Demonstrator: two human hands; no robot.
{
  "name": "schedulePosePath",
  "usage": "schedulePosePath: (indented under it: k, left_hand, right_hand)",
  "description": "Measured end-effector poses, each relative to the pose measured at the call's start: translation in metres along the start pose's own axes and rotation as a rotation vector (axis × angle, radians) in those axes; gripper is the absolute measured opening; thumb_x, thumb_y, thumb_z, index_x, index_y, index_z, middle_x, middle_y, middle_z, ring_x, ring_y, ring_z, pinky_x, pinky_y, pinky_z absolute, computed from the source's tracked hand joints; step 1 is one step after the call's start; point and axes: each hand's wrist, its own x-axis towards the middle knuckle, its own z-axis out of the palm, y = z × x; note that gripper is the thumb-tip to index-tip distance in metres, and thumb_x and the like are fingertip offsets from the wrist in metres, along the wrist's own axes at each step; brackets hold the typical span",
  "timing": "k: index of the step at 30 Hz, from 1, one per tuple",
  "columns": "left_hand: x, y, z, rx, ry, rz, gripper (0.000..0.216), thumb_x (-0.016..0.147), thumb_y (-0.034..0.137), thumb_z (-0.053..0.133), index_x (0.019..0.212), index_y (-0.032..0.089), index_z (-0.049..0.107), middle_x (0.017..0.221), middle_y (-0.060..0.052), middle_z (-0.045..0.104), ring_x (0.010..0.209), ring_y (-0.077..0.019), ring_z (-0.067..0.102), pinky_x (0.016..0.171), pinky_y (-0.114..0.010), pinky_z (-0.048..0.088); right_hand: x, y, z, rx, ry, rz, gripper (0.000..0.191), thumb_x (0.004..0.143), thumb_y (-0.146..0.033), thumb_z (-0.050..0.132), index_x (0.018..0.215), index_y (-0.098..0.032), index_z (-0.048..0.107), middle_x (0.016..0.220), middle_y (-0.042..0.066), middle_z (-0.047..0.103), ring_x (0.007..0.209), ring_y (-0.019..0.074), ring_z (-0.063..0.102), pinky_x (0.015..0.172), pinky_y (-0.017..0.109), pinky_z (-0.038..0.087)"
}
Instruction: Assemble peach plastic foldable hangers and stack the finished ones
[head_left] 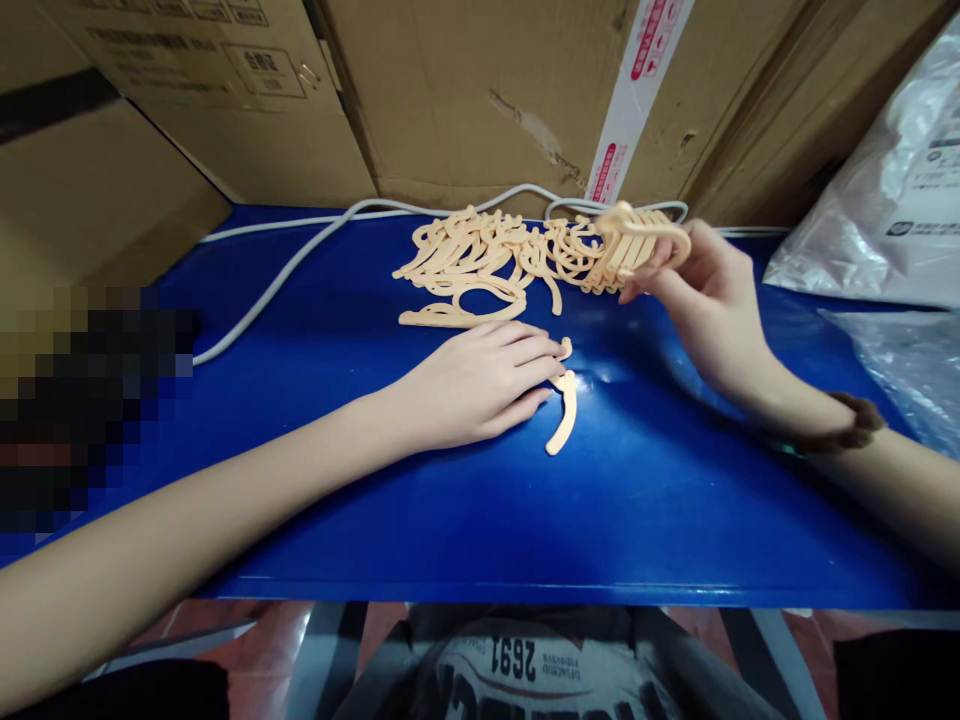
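Note:
Palm down on the blue table, my left hand (491, 385) has its fingers stretched out, the tips resting over a cream plastic folding hanger (562, 420). The hook and one curved arm of that hanger show past the fingertips; its middle is hidden. My right hand (709, 290) is closed, thumb and fingers pinching another cream folding hanger (675, 235) at the right end of a row of similar hangers (611, 265). How much of the row the fingers touch, I cannot tell. Left of the row lies a loose pile of hangers (465, 250), with a single one (457, 315) in front.
Large cardboard boxes (480, 110) stand along the back of the blue table (480, 530). A white cable (285, 275) runs behind the pile and down the left side. Clear plastic packaging (885, 200) bulges at the right. A blurred dark object (82, 400) sits at the left.

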Motion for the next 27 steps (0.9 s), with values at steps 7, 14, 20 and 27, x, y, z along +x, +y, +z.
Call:
schedulePosePath:
  k: [7,14,20,27]
  left_hand:
    - [-0.001,-0.002,-0.005,0.071,0.085,-0.016,0.031,0.103,0.028,0.041,0.1,0.014,0.069,0.108,-0.007,0.073,0.111,-0.0249,0.062,0.103,-0.043,0.042]
    - [0.0,0.014,-0.008,-0.171,0.173,-0.167,0.032,0.097,0.042,0.057,0.11,0.013,0.059,0.107,-0.009,0.068,0.098,-0.0223,0.06,0.088,-0.036,0.046]
    - [0.001,0.02,-0.007,-0.179,0.235,-0.061,0.029,0.1,0.033,0.054,0.124,0.016,0.055,0.107,-0.006,0.071,0.095,-0.0182,0.062,0.088,-0.032,0.048]
    - [0.003,0.02,-0.006,-0.179,0.201,0.019,0.027,0.104,0.024,0.042,0.109,0.016,0.067,0.107,-0.006,0.073,0.096,-0.017,0.065,0.088,-0.031,0.052]
  right_hand:
    - [-0.021,0.009,0.0,-0.041,-0.11,-0.056,0.009,0.091,-0.025,0.058,0.093,-0.026,0.049,0.079,-0.001,0.066,0.073,0.0178,0.068,0.07,0.033,0.054]
    - [-0.03,-0.001,0.004,-0.372,-0.187,-0.113,0.012,0.098,-0.023,0.042,0.104,-0.023,0.053,0.084,0.001,0.065,0.072,0.0157,0.061,0.066,0.03,0.05]
    - [-0.036,-0.011,0.007,-0.448,-0.215,-0.25,0.013,0.1,-0.025,0.04,0.103,-0.023,0.053,0.097,0.007,0.067,0.085,0.0196,0.065,0.073,0.033,0.051]
    - [-0.038,-0.01,0.009,-0.457,-0.263,-0.395,0.016,0.096,-0.019,0.043,0.108,-0.024,0.053,0.098,0.006,0.067,0.083,0.0193,0.065,0.071,0.032,0.051]
